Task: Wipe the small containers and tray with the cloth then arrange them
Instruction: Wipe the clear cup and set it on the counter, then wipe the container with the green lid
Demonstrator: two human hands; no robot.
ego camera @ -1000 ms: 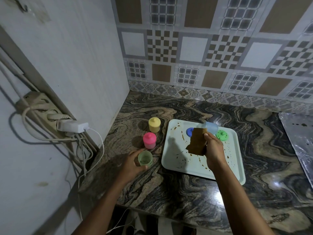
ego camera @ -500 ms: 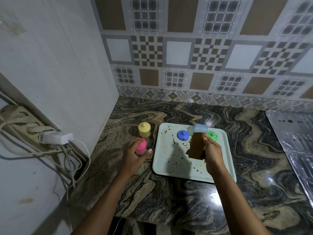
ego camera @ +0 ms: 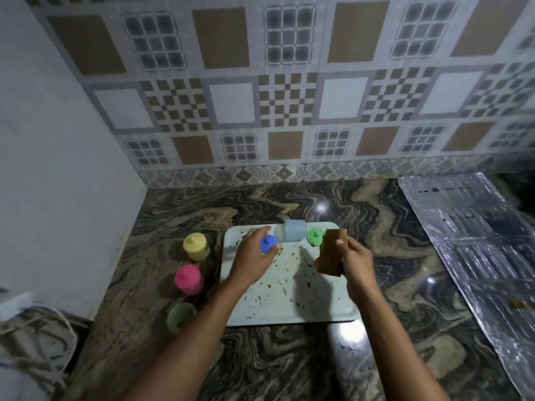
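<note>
A pale tray [ego camera: 289, 308] speckled with brown stains lies on the marble counter. Over its far left part my left hand [ego camera: 254, 256] grips a blue lid [ego camera: 268, 244]. My right hand [ego camera: 354, 263] holds a brown cloth [ego camera: 330, 253] upright above the tray's right side. A clear pale-blue container [ego camera: 293, 230] lies on its side at the tray's far edge, with a green lid [ego camera: 315, 237] to its right. Left of the tray stand a yellow container [ego camera: 196, 246], a pink container [ego camera: 188, 279] and an open green cup [ego camera: 181, 316].
A crinkled foil sheet [ego camera: 474, 244] covers the counter at the right. The tiled wall runs behind, and a plain white wall [ego camera: 63, 169] closes the left side. A white plug and cables [ego camera: 26, 316] hang at the lower left.
My left hand let go of the green cup on the counter, moved right over the tray and took hold of the blue lid. My right hand with the cloth shifted slightly right.
</note>
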